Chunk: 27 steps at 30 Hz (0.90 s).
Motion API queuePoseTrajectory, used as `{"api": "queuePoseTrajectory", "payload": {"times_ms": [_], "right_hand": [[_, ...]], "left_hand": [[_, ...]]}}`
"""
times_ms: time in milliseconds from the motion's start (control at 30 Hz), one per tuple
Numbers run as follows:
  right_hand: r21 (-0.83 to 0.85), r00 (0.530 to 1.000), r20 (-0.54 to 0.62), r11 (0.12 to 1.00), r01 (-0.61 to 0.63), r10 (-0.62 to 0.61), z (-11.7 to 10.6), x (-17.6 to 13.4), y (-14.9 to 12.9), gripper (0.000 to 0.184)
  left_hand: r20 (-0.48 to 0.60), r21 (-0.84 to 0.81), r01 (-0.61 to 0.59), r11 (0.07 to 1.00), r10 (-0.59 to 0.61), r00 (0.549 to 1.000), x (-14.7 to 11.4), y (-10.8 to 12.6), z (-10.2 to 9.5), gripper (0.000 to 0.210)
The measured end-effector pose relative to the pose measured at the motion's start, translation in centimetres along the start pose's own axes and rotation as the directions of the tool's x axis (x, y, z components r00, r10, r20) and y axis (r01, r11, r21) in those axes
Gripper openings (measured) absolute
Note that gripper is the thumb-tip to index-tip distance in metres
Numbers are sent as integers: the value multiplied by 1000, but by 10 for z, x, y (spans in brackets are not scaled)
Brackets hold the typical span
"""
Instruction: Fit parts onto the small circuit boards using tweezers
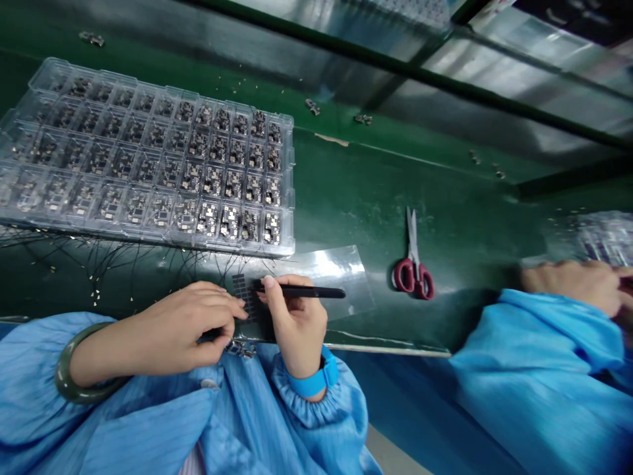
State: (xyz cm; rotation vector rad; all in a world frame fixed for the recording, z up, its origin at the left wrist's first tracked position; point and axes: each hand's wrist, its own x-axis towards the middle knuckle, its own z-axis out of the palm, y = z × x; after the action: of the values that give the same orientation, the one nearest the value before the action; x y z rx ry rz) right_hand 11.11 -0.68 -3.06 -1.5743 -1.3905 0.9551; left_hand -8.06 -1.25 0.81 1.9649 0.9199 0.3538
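My left hand (185, 326), with a green bangle on its wrist, is at the front edge of the bench. A small circuit board (241, 348) sticks out from between its thumb and curled fingers. Its foremost fingertips rest at a clear sheet (341, 280) bearing rows of small black pads (240, 288). My right hand (299, 323) grips black tweezers (316, 291) like a pen. Their tips point left at the pads; the exact contact is hidden by the fingers.
A clear compartment tray (289, 251) full of circuit boards stands at the back left, thin black wires (113, 257) trailing below it. Red-handled scissors (414, 267) lie right of the sheet. A co-worker's hand (573, 285) is at far right. Loose parts (363, 119) lie along the back ledge.
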Motion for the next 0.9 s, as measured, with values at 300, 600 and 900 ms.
{"api": "queuePoseTrajectory", "payload": {"times_ms": [300,600,900], "right_hand": [[46,999,36,999,-19,18,-1,2,-4,15],[280,996,13,956,-90,90,-6,3,-5,19],[542,958,262,803,-248,119,-11,-4,-13,20]], "left_hand": [[-6,12,2,1000,-2,1000,0,0,0,11],[-4,-18,8,1000,-8,1000,0,-1,0,11],[-1,-141,87,986,-87,996,2,-2,-7,9]]}}
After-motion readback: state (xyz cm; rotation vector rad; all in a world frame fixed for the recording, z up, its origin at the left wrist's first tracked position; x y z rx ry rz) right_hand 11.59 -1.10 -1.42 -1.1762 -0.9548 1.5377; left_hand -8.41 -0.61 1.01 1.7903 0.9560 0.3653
